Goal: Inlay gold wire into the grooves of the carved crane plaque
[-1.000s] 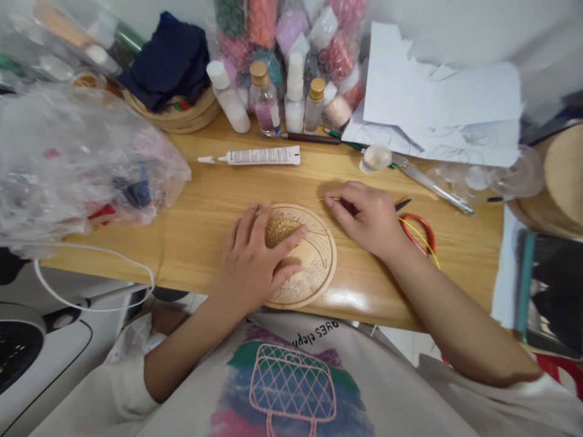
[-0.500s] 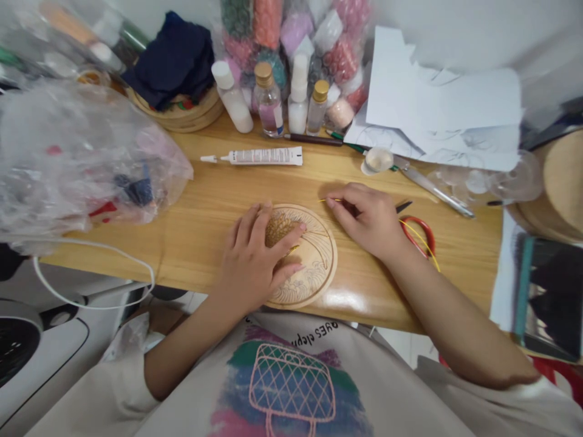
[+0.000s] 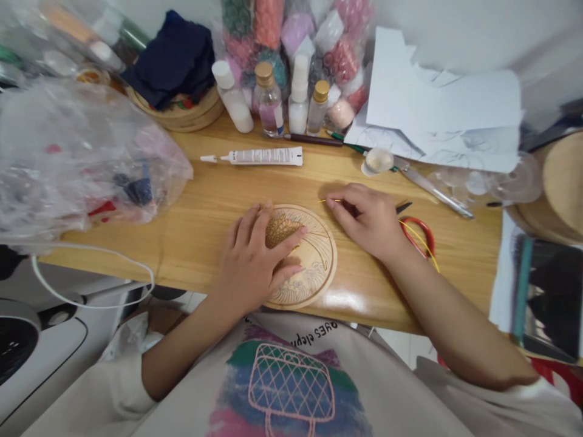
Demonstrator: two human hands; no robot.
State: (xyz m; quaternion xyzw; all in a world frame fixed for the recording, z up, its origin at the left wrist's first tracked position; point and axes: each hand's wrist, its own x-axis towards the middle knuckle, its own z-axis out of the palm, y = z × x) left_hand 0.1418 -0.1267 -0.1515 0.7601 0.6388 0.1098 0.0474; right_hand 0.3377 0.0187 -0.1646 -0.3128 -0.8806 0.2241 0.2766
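Note:
A round wooden disc with engraved lines and a gold patterned area lies near the table's front edge. Across its left side rests my left hand, fingers spread, with the index finger and thumb over the engraving. My right hand is to the right of the disc, not touching it, its thumb and index finger pinched on a thin yellow thread. A short end of the thread sticks out left of the fingertips; the rest trails past the wrist over red-handled scissors.
A white tube lies behind the disc, with small bottles further back. Clear plastic bags fill the left. Papers, a small round cup and a craft knife are at the back right.

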